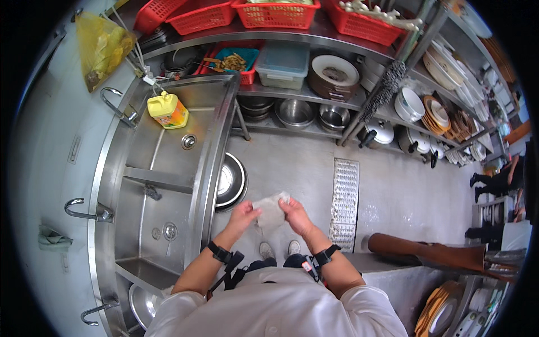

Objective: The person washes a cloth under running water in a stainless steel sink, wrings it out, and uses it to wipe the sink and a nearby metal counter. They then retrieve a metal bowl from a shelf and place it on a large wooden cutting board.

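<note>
A greyish-white cloth point(270, 212) is stretched between my two hands in front of my body, above the floor. My left hand point(244, 217) pinches its left edge between thumb and fingers. On the opposite side, my right hand point(297, 214) grips the upper right corner, thumb on top. The cloth's lower edge hangs free. To the left of my hands stands a stainless steel sink point(143, 210) with several basins. A steel wool scourer point(152, 193) lies in its middle basin, and a yellow jug point(168, 110) stands in the far one.
Curved faucets point(90, 210) rise along the wall side. Metal basins point(230, 181) sit on the floor beside the sink. Ahead, a steel shelf point(290, 86) holds red baskets point(278, 14), bowls and pots. A floor drain grate point(345, 202) runs at right. Other people point(501, 177) stand far right.
</note>
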Motion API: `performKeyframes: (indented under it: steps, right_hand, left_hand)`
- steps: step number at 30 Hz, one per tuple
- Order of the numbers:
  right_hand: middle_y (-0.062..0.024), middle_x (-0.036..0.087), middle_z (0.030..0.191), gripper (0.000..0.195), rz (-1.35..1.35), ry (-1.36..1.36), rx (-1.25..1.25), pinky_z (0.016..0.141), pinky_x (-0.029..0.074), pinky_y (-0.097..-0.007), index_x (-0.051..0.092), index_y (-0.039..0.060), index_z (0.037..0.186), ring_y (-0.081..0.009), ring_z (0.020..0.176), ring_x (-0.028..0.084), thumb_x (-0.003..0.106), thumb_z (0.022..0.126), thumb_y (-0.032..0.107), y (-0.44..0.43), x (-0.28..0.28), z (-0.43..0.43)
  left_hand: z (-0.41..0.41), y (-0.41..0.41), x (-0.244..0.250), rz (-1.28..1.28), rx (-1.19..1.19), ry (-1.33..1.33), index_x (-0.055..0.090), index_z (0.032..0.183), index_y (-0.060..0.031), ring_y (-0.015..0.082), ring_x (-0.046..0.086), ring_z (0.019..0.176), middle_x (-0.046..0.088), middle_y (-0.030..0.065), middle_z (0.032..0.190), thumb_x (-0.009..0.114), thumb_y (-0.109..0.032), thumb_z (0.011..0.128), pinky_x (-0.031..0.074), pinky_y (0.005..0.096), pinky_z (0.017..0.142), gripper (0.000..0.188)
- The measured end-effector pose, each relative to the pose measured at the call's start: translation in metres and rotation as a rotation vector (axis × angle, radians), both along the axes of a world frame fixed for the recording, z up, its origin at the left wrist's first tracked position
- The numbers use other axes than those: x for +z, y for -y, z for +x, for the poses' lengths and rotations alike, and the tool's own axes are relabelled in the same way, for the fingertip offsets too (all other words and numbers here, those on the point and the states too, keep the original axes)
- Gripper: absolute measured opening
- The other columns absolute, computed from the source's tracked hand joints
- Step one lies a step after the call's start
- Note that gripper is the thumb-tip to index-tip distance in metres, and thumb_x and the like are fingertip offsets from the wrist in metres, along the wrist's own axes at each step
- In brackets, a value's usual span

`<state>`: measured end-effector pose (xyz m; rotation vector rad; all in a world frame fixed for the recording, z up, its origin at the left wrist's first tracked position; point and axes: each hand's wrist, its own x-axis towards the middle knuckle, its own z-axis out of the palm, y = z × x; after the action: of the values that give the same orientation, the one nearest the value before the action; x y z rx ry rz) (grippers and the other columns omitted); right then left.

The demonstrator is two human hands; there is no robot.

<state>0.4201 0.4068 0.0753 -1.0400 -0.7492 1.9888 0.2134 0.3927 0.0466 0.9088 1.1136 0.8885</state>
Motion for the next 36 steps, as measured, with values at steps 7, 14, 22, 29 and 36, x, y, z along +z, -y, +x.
performKeyframes:
  steps: [7,14,22,29,36]
  right_hand:
    - [-0.0036,0.062,0.111,0.033,-0.009,-0.068,-0.212,0.079,0.049,-0.0282,0.055,0.0074,0.116,-0.0125,0.099,0.059,0.046,0.098,0.034,0.029,0.009,0.086]
    - [-0.0024,0.065,0.103,0.044,-0.088,-0.035,-0.345,0.082,0.047,-0.0272,0.058,0.0038,0.116,-0.0125,0.092,0.06,0.055,0.092,0.042,0.078,0.019,0.137]
    - [-0.0044,0.067,0.098,0.031,-0.009,0.302,-0.635,0.08,0.049,-0.0262,0.065,0.0013,0.108,-0.0119,0.086,0.061,0.067,0.079,0.013,0.199,0.055,0.185]
    - [-0.0048,0.066,0.091,0.032,0.017,0.565,-0.825,0.073,0.049,-0.0259,0.064,-0.002,0.105,-0.0112,0.079,0.059,0.062,0.075,0.009,0.377,0.047,0.173]
    - [-0.0026,0.062,0.075,0.017,-0.19,0.733,-1.148,0.061,0.045,-0.027,0.063,0.0,0.089,-0.0098,0.067,0.054,0.052,0.077,0.003,0.523,0.015,0.128]
  left_hand:
    - [0.089,-0.008,0.07,0.096,-0.021,0.108,0.053,0.092,-0.0072,0.0024,0.047,0.077,0.054,-0.0048,0.084,0.052,-0.015,0.097,0.039,0.0186,0.071,0.009]
    - [0.158,0.008,0.083,0.053,-0.099,0.073,0.054,0.091,-0.0068,0.0037,0.05,0.074,0.053,-0.0043,0.081,0.048,-0.024,0.099,0.044,0.022,0.066,0.02]
    - [0.237,0.057,0.108,0.032,-0.83,0.023,0.055,0.089,-0.0048,0.0055,0.053,0.072,0.059,-0.0016,0.082,0.064,-0.016,0.089,0.046,0.0228,0.065,0.014]
    - [0.265,0.149,0.101,0.196,-1.442,-0.155,0.061,0.088,-0.0014,0.0046,0.053,0.076,0.061,-0.0017,0.083,0.068,-0.006,0.082,0.046,0.0223,0.067,0.011]
    - [0.281,0.241,0.117,0.226,-1.63,-0.022,0.059,0.089,-0.0024,0.0042,0.05,0.079,0.058,-0.0036,0.083,0.063,-0.008,0.087,0.044,0.0217,0.071,0.007]
